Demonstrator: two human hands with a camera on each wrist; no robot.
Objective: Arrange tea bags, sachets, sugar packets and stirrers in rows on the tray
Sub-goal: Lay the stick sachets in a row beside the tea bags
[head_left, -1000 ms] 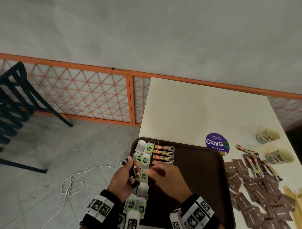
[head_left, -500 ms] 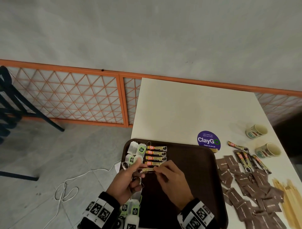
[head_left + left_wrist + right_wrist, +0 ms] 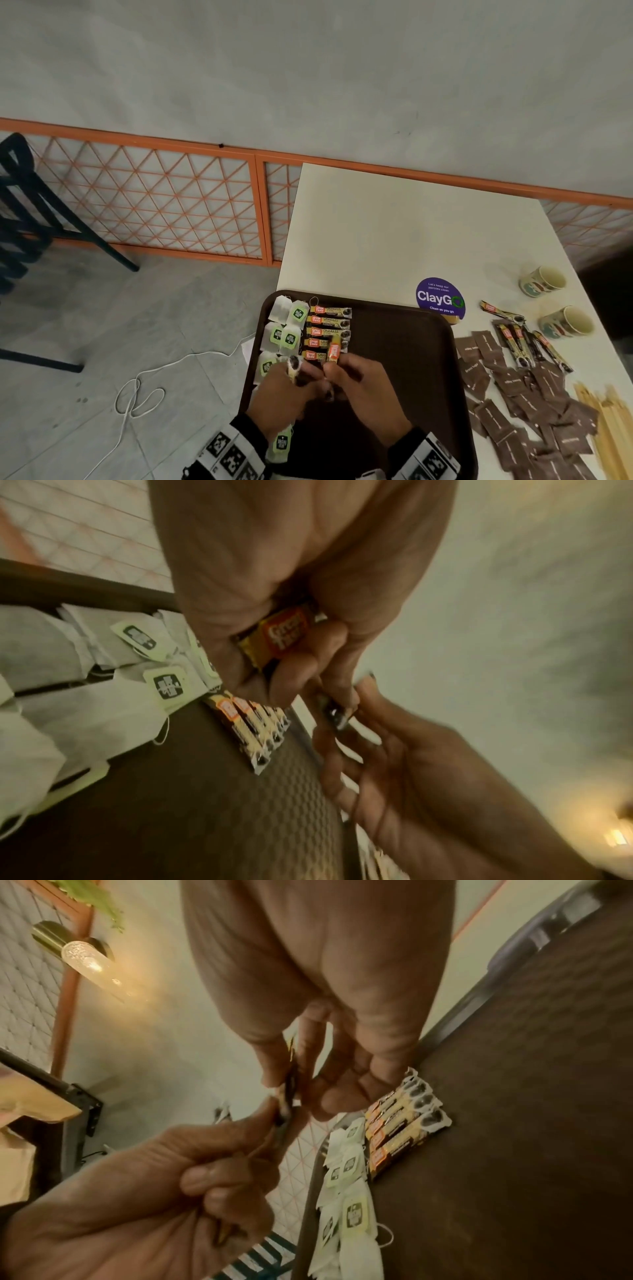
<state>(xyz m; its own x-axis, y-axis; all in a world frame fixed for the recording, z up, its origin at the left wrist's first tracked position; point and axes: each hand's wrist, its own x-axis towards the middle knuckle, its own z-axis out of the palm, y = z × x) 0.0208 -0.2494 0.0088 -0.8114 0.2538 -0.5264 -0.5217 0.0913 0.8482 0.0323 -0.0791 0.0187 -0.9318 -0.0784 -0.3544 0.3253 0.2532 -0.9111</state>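
Observation:
A dark brown tray lies at the table's near left. Along its left side sits a column of white tea bags with green tags, and beside it a row of coffee sachets. My left hand grips a small bunch of sachets just below that row. My right hand pinches one sachet, its orange end pointing up; its lower end meets the left hand's fingers. In the right wrist view that sachet shows edge-on between thumb and finger. Another tea bag lies under my left wrist.
Right of the tray, on the white table, lie loose sachets, a heap of brown sugar packets and wooden stirrers. Two cups and a purple sticker are behind. A chair and cable are on the floor to the left.
The hands moved from the tea bags to the sachet row and laid one more sachet in it. The right hand now pinches another sachet upright at the left hand.

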